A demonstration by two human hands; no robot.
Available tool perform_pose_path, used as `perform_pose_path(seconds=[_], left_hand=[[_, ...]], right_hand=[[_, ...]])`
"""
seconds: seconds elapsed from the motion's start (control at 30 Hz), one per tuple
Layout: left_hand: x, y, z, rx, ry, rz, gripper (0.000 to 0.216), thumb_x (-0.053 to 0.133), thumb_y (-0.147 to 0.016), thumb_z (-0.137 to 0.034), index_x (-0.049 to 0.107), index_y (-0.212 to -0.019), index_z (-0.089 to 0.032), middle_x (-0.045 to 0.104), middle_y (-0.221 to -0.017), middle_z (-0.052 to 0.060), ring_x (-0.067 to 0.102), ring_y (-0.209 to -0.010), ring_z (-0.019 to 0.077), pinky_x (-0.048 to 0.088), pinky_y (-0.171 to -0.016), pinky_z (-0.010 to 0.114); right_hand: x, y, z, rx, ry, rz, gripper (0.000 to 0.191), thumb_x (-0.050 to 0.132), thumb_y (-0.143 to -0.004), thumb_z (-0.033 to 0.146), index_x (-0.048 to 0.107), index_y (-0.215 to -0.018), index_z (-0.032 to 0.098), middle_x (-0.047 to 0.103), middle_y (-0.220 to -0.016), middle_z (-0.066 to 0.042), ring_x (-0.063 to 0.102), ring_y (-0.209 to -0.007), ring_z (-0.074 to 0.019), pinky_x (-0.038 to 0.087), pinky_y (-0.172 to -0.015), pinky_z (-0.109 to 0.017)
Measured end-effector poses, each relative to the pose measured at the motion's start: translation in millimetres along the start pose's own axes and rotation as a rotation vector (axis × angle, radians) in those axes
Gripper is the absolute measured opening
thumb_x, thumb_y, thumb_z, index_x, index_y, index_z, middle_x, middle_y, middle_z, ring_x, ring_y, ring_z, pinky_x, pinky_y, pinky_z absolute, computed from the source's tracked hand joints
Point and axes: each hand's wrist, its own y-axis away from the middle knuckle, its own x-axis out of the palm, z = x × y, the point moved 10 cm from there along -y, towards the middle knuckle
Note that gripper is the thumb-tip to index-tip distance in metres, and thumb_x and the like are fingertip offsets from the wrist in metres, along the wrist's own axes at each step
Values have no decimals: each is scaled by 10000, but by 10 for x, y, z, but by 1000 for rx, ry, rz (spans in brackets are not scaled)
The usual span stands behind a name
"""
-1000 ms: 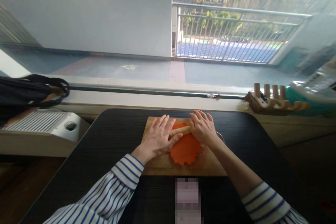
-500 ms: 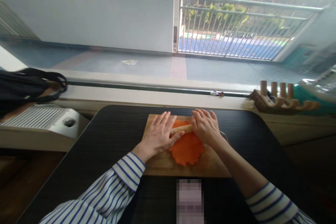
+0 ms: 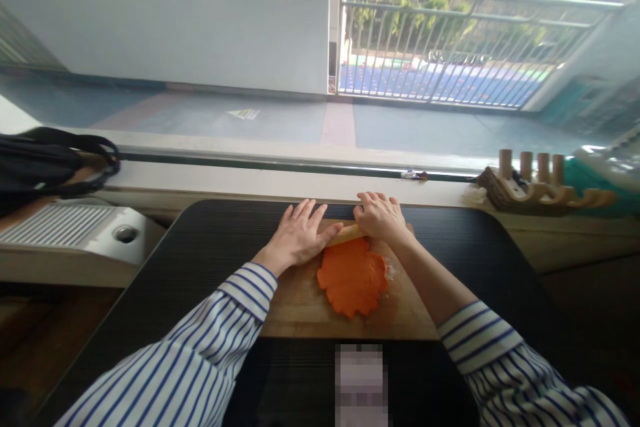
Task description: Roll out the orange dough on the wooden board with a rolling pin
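Left hand [image 3: 300,235] is palm-down on the left end of a wooden rolling pin [image 3: 346,235], pretty much wide open, fingers fanned out past the pin and the thumb lying along it. Right hand [image 3: 383,217] sits over the other end, fingers closer together and a bit bent; can't tell if they actually wrap around it, since the hand covers that end.

The pin lies across the far edge of a flat orange sheet of dough [image 3: 353,280] with a ragged, lumpy outline. That's on a wooden board [image 3: 295,317], with some whitish smears just right of the dough. The board's on a black bench [image 3: 215,247] pushed up near a white windowsill [image 3: 250,179]. Off to the right there's a wooden rack with pegs [image 3: 543,192], well apart from the hands.
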Motion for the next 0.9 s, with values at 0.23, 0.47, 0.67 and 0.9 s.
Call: perform_pose_path(seconds=[0.23,0.47,0.67,0.9], left_hand=[[14,257,-204,60,-8,-11,829,147,-865,-729,307,-1467,-181,297,-1530,137,196,-1432,272,151,-1149,493],[41,644,-456,166,-35,-76,864,239,-843,-748,299,-1469,-156,241,-1550,140,160,-1439,288,113,-1165,498],[39,646,-444,160,-37,-101,869,259,-830,-761,313,-1463,-168,271,-1541,136,188,-1431,291,124,-1161,497],[30,272,-192,54,-22,-39,854,177,-841,-758,297,-1469,-192,309,-1527,128,203,-1430,274,155,-1147,482]], right_hand=[[-125,428,20,-46,26,-167,383,312,-935,283,544,-1234,217,534,-1348,-94,426,-1244,-239,219,-1062,-447],[-80,914,-8,-83,49,-184,438,244,-976,340,557,-1246,194,424,-1460,-90,324,-1337,-246,187,-1100,-467],[-64,902,-1,-105,46,-150,447,239,-983,356,542,-1267,190,443,-1447,-92,330,-1335,-246,155,-1114,-499],[-95,456,62,-108,33,-122,403,266,-971,321,548,-1243,224,493,-1399,-89,376,-1303,-244,161,-1099,-526]])
